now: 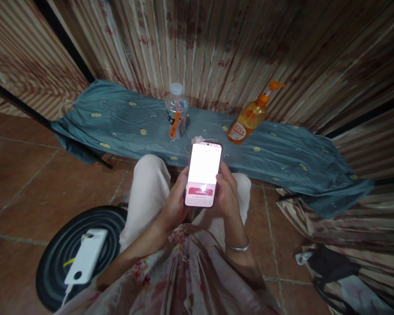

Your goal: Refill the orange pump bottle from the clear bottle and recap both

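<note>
A smartphone (203,173) with a bright lit screen is held upright over my lap. My left hand (174,202) wraps round its left edge and my right hand (227,192) grips its right edge, thumb near the screen. A silver bangle (238,247) circles my right wrist. Beyond the phone, on a teal embroidered cloth (118,118) spread on the floor, stand a clear plastic bottle (177,112) with an orange label and an orange pump bottle (249,117), which leans to the right.
A white power bank (87,256) with a cable lies on a round black stool (57,258) at my lower left. Striped curtains (216,48) hang behind the cloth. A black bag (331,262) lies on the tiled floor at lower right.
</note>
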Motion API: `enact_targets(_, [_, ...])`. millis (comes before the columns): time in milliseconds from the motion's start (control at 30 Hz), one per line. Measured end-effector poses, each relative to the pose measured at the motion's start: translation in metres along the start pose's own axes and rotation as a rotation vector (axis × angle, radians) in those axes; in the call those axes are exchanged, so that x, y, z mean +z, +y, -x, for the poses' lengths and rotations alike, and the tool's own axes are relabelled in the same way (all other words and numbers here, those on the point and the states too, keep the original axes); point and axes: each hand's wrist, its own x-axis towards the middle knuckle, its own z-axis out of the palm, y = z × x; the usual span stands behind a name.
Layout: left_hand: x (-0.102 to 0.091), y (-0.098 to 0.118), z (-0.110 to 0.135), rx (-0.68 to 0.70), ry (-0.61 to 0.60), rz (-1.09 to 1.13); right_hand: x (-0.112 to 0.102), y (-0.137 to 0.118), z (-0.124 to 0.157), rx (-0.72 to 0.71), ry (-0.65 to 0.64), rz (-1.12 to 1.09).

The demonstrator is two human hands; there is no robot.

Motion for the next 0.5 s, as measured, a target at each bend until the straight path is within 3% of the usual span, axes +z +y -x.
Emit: enact_targets(500, [0.0023, 0.0, 0.0006, 0.021, -0.001, -0.05, 0.0047, -0.008, -0.0011, -0.001, 0.125, 0.096])
